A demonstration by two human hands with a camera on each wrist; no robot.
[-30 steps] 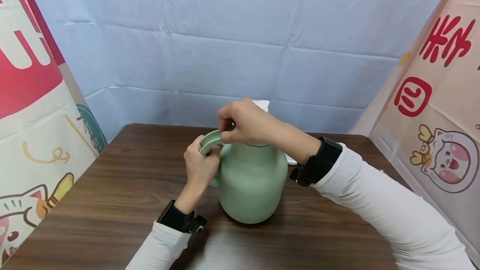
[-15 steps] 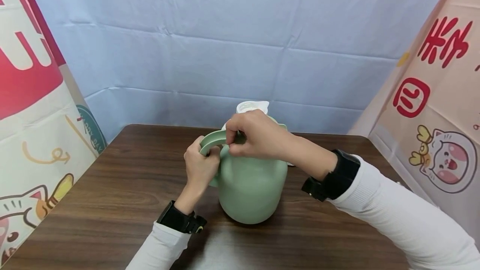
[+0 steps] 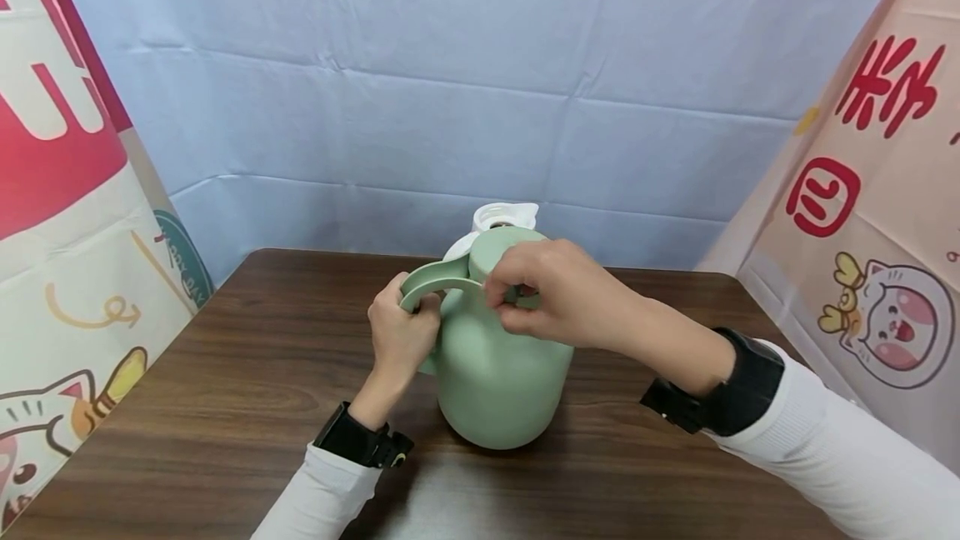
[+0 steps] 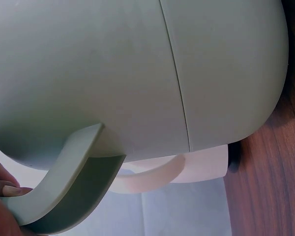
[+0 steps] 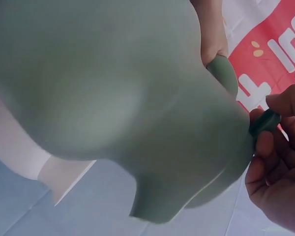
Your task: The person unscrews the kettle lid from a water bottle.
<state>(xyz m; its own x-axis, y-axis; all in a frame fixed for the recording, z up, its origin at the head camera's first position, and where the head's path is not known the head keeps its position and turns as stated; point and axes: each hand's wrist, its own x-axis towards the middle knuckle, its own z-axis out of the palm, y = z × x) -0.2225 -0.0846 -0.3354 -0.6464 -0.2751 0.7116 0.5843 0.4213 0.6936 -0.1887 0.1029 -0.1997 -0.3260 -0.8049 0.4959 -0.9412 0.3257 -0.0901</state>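
A pale green jug [image 3: 498, 382] stands upright in the middle of the brown table [image 3: 225, 407]. My left hand [image 3: 401, 327] grips its curved handle [image 3: 433, 277], fingers wrapped round it; the left wrist view shows the handle [image 4: 64, 191] with my fingertips [image 4: 5, 189] on it. My right hand [image 3: 525, 302] pinches the rim of the jug's green lid [image 3: 510, 244] on its right side. From the right wrist the fingers [image 5: 280, 162] hold a dark green edge [image 5: 265, 123] beside the jug's neck [image 5: 113, 88].
A white jug [image 3: 504, 213] stands right behind the green one, mostly hidden; its handle [image 4: 152, 177] shows under the green body. A blue cloth backdrop [image 3: 450, 107] closes the far side and printed banners [image 3: 60, 190] flank both sides of the table.
My right hand has slid right and down from above the handle to the lid's right side, uncovering the lid's top. The left hand and the jug have stayed put.
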